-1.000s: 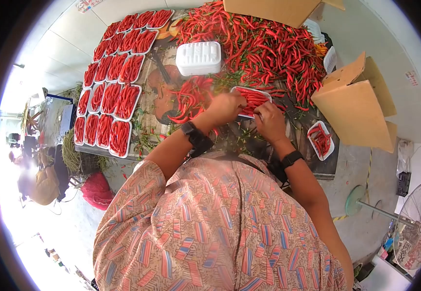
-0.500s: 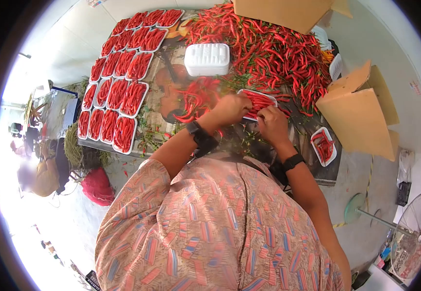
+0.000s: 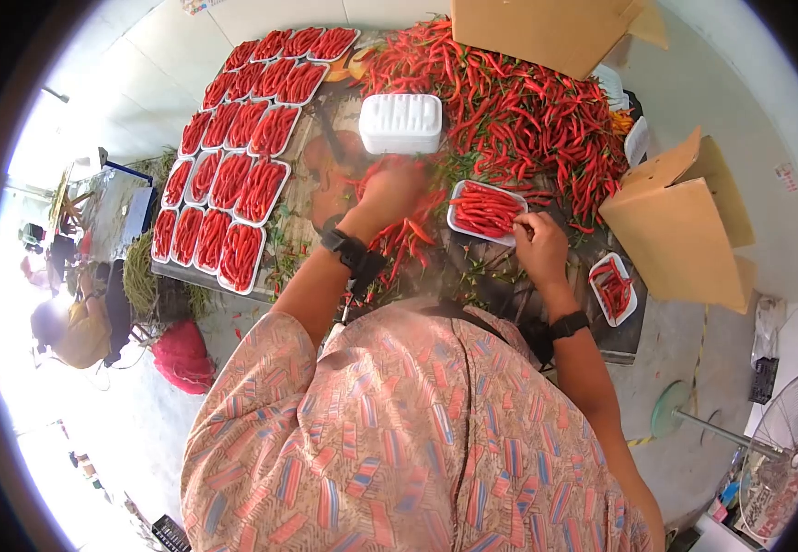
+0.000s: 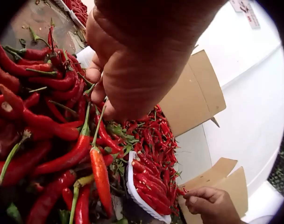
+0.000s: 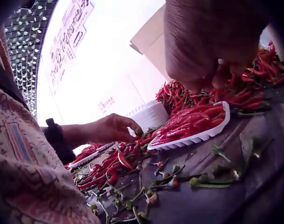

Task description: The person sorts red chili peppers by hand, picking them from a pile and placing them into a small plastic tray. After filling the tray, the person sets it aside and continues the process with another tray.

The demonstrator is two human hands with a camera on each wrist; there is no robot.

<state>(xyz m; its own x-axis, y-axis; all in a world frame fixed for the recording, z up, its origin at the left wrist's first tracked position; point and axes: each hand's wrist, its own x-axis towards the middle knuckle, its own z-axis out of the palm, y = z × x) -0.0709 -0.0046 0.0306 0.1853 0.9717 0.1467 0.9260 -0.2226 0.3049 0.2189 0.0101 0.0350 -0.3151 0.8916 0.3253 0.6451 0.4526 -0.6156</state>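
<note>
My left hand (image 3: 395, 195), blurred in the head view, is down at the small heap of red chilies left of the tray. In the left wrist view its fingers pinch near the green stem of a hanging red chili (image 4: 101, 179). The right hand (image 3: 541, 247) is at the right rim of a white foam tray (image 3: 491, 241) filled with chilies in rows. Its fingers (image 4: 193, 198) are bent together, with a bit of red at their tips; I cannot tell whether they hold it. A watch is on the left wrist and a black band on the right.
Rows of filled trays (image 3: 272, 131) cover the table's left side. A stack of white trays (image 3: 401, 124) stands at centre back, beside a large chili pile (image 3: 546, 129). Cardboard boxes (image 3: 665, 216) stand at right and back. A smaller tray (image 3: 633, 308) holds several chilies near the right edge.
My left hand has left the tray and moved left to the loose chilies. The right hand has stayed by the tray, shifting slightly to its right rim. The whole tray now shows.
</note>
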